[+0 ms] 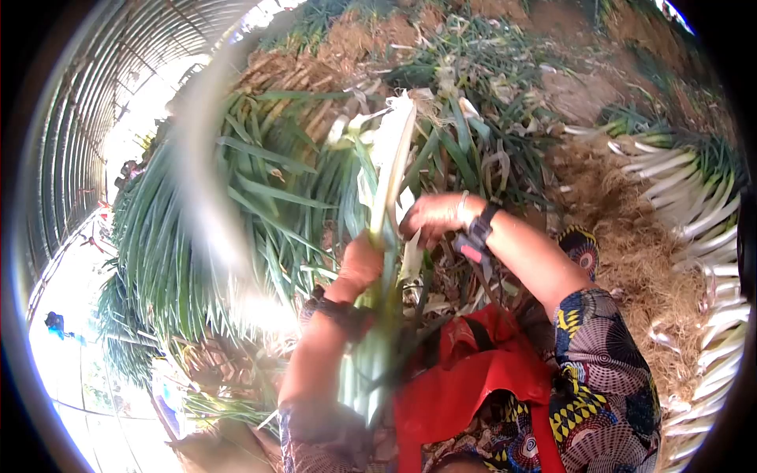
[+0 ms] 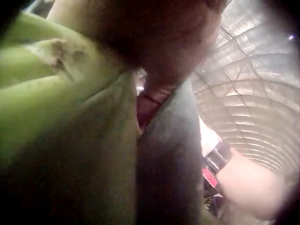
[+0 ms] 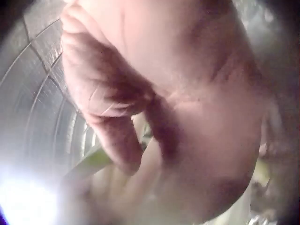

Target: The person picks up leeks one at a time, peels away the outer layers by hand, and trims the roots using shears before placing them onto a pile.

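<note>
My left hand [image 1: 362, 260] grips a thick green onion [image 1: 388, 169] around its stalk, the white root end pointing up and away. Its broad green leaves [image 2: 70, 112] hang down past the left wrist and fill much of the left wrist view. Beside the stalk, my right hand [image 1: 432, 217] has its fingers curled, and a pale strip of outer leaf [image 1: 412, 258] shows above and below the fingertips. In the right wrist view the thumb [image 3: 119, 145] bends toward the fingers, which hide most of what they pinch.
A big heap of untrimmed green onions [image 1: 181, 229] lies on the left. Leafy scraps [image 1: 481, 118] are strewn ahead. To the right, peeled white onions [image 1: 694, 185] lie in a row beside dry, root-like litter [image 1: 623, 229]. A red apron [image 1: 481, 386] covers the lap.
</note>
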Demonstrator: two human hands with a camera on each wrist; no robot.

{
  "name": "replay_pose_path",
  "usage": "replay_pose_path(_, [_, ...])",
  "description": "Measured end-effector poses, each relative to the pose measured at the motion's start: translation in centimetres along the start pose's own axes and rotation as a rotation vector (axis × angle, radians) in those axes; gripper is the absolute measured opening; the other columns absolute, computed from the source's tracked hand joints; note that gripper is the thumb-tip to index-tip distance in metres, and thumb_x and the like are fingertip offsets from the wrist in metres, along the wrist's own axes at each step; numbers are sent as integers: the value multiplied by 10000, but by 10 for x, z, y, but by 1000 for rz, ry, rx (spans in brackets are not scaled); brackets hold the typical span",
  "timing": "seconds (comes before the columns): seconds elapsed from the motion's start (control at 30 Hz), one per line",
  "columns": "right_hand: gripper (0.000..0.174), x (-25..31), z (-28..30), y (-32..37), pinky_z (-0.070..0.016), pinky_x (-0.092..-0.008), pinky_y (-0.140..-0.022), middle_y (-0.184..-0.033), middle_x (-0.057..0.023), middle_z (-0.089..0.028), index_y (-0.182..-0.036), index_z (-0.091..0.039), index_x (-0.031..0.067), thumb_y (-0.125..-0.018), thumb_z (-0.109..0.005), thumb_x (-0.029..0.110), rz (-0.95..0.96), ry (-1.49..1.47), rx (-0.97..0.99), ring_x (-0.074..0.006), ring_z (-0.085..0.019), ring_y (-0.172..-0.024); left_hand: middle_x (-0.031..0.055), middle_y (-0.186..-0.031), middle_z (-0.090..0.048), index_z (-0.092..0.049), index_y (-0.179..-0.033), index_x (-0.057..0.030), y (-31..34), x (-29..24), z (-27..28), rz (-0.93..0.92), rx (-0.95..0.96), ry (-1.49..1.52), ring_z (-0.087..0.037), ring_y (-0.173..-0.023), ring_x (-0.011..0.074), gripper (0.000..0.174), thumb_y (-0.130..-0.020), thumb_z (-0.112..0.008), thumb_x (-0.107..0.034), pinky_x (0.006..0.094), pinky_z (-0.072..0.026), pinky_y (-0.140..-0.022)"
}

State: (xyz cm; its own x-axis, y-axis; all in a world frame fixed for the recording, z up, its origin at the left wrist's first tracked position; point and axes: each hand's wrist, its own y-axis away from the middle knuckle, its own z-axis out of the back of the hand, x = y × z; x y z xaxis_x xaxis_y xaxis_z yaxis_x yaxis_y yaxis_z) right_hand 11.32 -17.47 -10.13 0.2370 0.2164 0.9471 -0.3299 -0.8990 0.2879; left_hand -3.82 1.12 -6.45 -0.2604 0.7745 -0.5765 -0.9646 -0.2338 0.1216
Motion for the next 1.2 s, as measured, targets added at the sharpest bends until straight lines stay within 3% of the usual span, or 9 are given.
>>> replay_pose_path(0.03, [254, -3, 18, 0, -485, -309, -484, -828, -102, -680, -1036, -632, 10, -838, -622, 168, 43, 134, -101, -192, -659, -645, 166, -937, -672, -564, -1066, 42, 4, 1, 5, 12, 11, 57, -642, -841, 238, 518, -681, -810, -203, 354, -504, -787])
replay_pose_path(0.17, [176, -43, 73, 26, -347, -276, -368, -702, -35, -603, -978, -620, 44, -869, -622, 182, 179, -565, -951, -118, -486, -487, 118, -917, -669, -588, -1075, 41, 21, 14, 6, 58, 166, 188, -619, -804, 186, 465, -678, -778, -110, 329, -499, -757])
replay_pose_path(0.4, [100, -142, 118, 67, -343, -308, -402, -666, -46, -593, -844, -596, 70, -878, -605, 164, -166, -779, -1092, -157, -452, -478, 107, -911, -666, -610, -1052, 5, 12, 82, -65, 172, 168, 75, -617, -808, 199, 434, -682, -777, -149, 343, -507, -739])
replay_pose_path(0.5, [140, -136, 123, 68, -353, -316, -396, -663, -49, -600, -774, -595, 58, -867, -598, 163, -213, -356, -1161, -174, -483, -490, 274, -972, -632, -579, -1078, 10, 9, 80, -74, 84, 315, 67, -624, -921, 423, 322, -842, -564, -209, 469, -505, -781])
replay_pose_path(0.63, [87, -89, 124, 72, -352, -286, -370, -668, -42, -602, -825, -613, 52, -821, -606, 138, 26, -298, -1181, -137, -482, -452, 236, -916, -659, -621, -1008, 14, 10, 57, -75, 110, 300, 51, -653, -870, 375, 293, -836, -566, -217, 421, -525, -749])
replay_pose_path(0.7, [107, -56, 128, 85, -356, -262, -376, -674, -27, -601, -894, -616, 60, -818, -615, 135, 180, -225, -1080, -108, -490, -469, 112, -858, -670, -639, -1010, 30, 2, 81, -66, 38, 254, 21, -609, -749, 191, 369, -730, -745, -184, 340, -496, -684])
replay_pose_path(0.77, [160, -22, 134, 102, -354, -243, -387, -706, -9, -597, -969, -625, 72, -816, -620, 117, 209, -132, -1043, -94, -477, -475, 107, -848, -666, -636, -1001, 33, 24, 15, -11, 241, 239, 171, -613, -754, 189, 335, -734, -735, -144, 333, -500, -678])
replay_pose_path(0.97, [151, 55, 140, 133, -332, -217, -398, -732, -1, -604, -980, -631, 67, -883, -598, 177, 326, 2, -1125, -61, -451, -490, 96, -846, -656, -609, -1045, 26, 57, 15, 62, 203, 195, 819, -635, -767, 220, 336, -723, -695, -18, 325, -521, -715])
replay_pose_path(1.2, [288, 123, 74, 105, -369, -183, -406, -799, -8, -652, -1038, -649, 41, -833, -724, 228, 446, -129, -684, -54, -495, -507, 70, -966, -656, -615, -1084, 0, 104, 10, 81, 211, 210, 940, -612, -866, 182, 386, -735, -764, -75, 306, -478, -821])
